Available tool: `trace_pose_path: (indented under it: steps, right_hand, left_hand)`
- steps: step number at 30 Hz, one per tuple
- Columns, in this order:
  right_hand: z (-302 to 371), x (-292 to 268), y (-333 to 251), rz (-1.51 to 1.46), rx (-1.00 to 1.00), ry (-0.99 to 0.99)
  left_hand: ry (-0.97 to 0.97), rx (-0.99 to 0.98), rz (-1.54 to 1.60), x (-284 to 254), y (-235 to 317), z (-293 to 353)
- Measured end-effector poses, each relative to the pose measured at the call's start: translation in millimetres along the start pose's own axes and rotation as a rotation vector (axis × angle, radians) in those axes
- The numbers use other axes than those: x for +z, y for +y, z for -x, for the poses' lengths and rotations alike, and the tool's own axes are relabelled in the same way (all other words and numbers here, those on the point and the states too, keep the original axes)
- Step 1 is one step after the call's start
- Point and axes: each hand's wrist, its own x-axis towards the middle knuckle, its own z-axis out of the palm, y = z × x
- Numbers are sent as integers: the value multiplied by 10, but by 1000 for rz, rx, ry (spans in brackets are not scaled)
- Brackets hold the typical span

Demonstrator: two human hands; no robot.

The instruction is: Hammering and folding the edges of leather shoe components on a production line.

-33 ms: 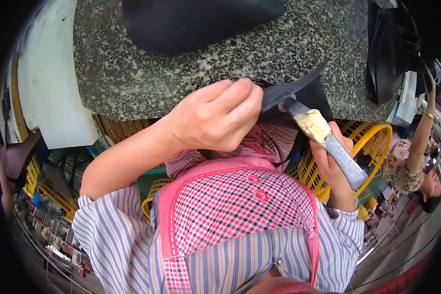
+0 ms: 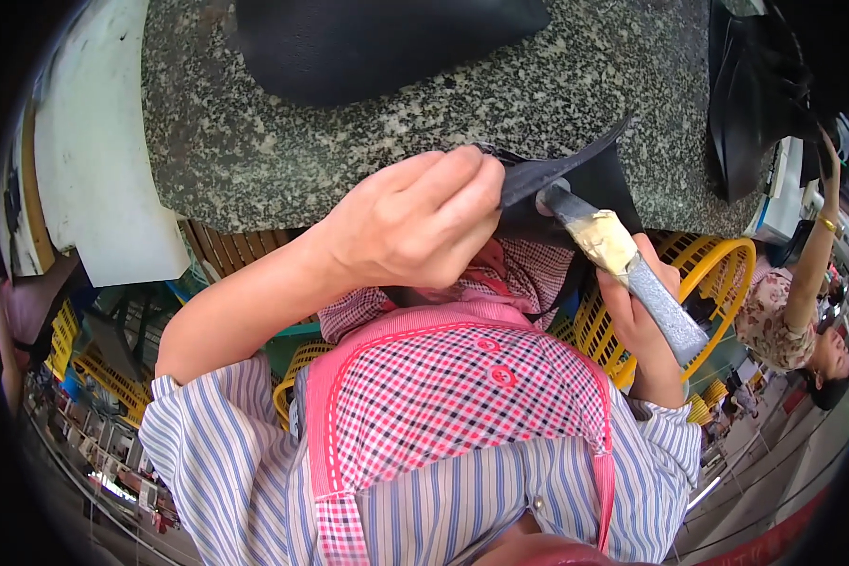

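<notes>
My left hand [image 2: 420, 222] is closed, its fingers pinching the folded edge of a thin black leather-like piece [image 2: 561, 173]. That piece lies partly on the near edge of the speckled stone slab [image 2: 283, 160], with one flap raised. In my right hand [image 2: 637, 307] is a metal hammer [image 2: 665, 307], its middle wrapped in yellowish tape. The hammer's round face touches or nearly touches the underside of the raised flap. Its handle is hidden by the hand, and my left fingertips are mostly out of sight.
A larger black piece [image 2: 377, 42] lies at the far side of the slab. More black pieces [image 2: 755, 104] hang over its right edge. Yellow plastic baskets [image 2: 726, 250] stand below on the right. A white block [image 2: 104, 160] is at left, and another person [image 2: 792, 302] is at far right.
My left hand has shifted very slightly with the black flap. A little more of the hammer's round face shows. The right hand looks unmoved.
</notes>
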Motion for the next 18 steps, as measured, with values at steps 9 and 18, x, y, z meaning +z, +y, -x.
trace_pose_path:
  steps: [9, 18]
  right_hand:
    - [47, 24, 56, -49, -72, 20]
    - [-165, -130, -168, -30, -277, 223]
  left_hand:
    - [-124, -526, 262, -97, 22, -222]
    - [-167, -584, 199, -125, 54, -254]
